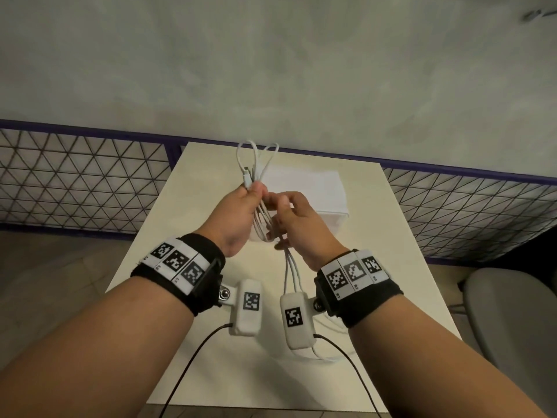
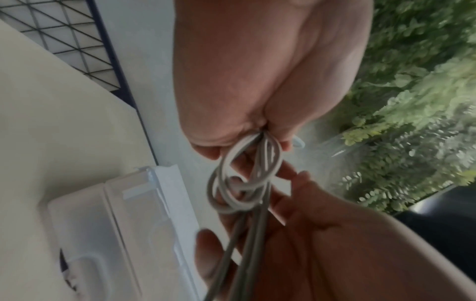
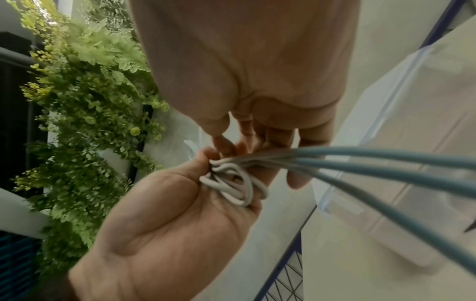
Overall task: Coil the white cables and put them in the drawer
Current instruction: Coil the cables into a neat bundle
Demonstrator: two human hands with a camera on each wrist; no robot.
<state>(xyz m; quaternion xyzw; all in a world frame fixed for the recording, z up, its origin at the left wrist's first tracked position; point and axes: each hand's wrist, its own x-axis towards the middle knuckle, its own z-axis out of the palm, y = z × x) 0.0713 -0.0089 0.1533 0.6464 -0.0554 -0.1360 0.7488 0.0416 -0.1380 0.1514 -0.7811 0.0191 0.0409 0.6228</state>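
Observation:
My left hand (image 1: 253, 191) grips a bundle of white cables (image 1: 256, 159), whose loops stand up above the fist. Close beside it, my right hand (image 1: 281, 206) curls its fingers round the same cables, and three strands (image 1: 291, 273) hang from it toward the table. The left wrist view shows small coils (image 2: 239, 183) bunched between the left hand (image 2: 257, 91) and the right hand (image 2: 309, 234). From the right wrist, the coils (image 3: 231, 187) lie against the left palm (image 3: 167, 224) under the right fingers (image 3: 275, 140). The white drawer box (image 1: 316, 191) stands behind both hands.
A white table (image 1: 391, 251) carries the box, and more white cable (image 1: 331, 359) lies near its front right. Wire mesh fencing (image 1: 75, 176) runs behind it. A grey chair (image 1: 512, 327) sits to the right. Green plants (image 2: 412, 101) show in the wrist views.

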